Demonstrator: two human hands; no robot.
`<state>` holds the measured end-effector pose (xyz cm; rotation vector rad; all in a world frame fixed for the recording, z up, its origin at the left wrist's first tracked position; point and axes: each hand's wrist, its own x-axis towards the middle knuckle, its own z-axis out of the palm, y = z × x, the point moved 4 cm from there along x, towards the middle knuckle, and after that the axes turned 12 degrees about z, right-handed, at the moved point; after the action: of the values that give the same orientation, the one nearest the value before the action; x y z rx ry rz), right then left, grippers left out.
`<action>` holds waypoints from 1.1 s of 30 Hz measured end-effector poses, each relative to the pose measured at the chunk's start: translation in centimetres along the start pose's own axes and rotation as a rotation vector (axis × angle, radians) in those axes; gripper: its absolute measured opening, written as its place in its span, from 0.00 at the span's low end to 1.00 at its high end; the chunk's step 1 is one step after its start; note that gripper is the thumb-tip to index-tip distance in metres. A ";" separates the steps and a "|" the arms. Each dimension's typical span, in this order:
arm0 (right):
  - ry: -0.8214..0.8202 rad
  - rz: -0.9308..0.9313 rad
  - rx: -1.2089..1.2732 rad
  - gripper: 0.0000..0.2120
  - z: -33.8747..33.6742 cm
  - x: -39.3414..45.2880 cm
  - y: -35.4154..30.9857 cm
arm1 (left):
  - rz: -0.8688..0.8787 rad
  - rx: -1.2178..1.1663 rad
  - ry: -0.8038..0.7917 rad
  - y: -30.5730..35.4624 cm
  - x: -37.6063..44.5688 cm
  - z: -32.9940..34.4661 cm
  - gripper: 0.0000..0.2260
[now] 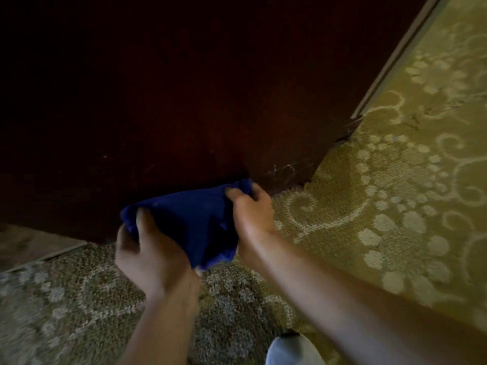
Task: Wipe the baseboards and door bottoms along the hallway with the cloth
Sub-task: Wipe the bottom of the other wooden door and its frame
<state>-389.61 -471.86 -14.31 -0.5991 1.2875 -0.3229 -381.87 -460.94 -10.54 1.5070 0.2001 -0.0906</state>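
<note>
A blue cloth (195,219) is stretched between two hands in front of the bottom of a dark reddish-brown door (184,101). The left hand (150,256) grips the cloth's lower left corner, fingers curled around the bunched fabric with the thumb lying on top of it. The right hand (253,209) pinches the cloth's upper right corner, its fingers folded over the edge close to the door's lower edge. Between the hands the cloth hangs slack, and its lower fold droops toward the carpet (79,312). Whether the cloth touches the door face cannot be told; its top edge lies right against the line where the door meets the floor.

The door fills the upper left of the view and is in deep shadow. A few pale scratches (283,169) mark its surface near the bottom right corner, just beside the right hand. The door's right edge runs up and to the right, with a lighter strip (395,56) along it.

The carpet is patterned with pale scrolls and round dots on a yellowish-green ground; it is brightly lit to the right of the door and dimmer below the hands. At the far left, a plain greyish floor (31,243) shows beyond a thin threshold strip (47,255). A pale rounded shape (292,349), blurred, sits at the bottom edge between the forearms.
</note>
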 end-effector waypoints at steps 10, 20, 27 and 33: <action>0.378 -0.201 0.088 0.07 -9.3 3.4 -5.6 | -0.425 0.071 -0.343 -4.7 -5.7 6.5 0.15; 0.326 -0.269 0.107 0.02 -11.4 3.6 -8.0 | -0.410 0.022 -0.415 -3.2 -7.8 8.9 0.04; 0.299 -0.231 0.126 0.07 -10.3 4.0 -5.4 | -0.312 0.063 -0.355 -2.7 -7.9 7.4 0.10; 0.219 -0.012 -0.008 0.04 -9.2 5.6 -2.8 | -0.515 0.097 -0.236 -5.6 -5.7 5.9 0.16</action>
<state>-396.68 -479.28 -18.57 -0.5908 1.4961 -0.4015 -388.03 -467.53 -14.70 1.4965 0.3941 -0.6945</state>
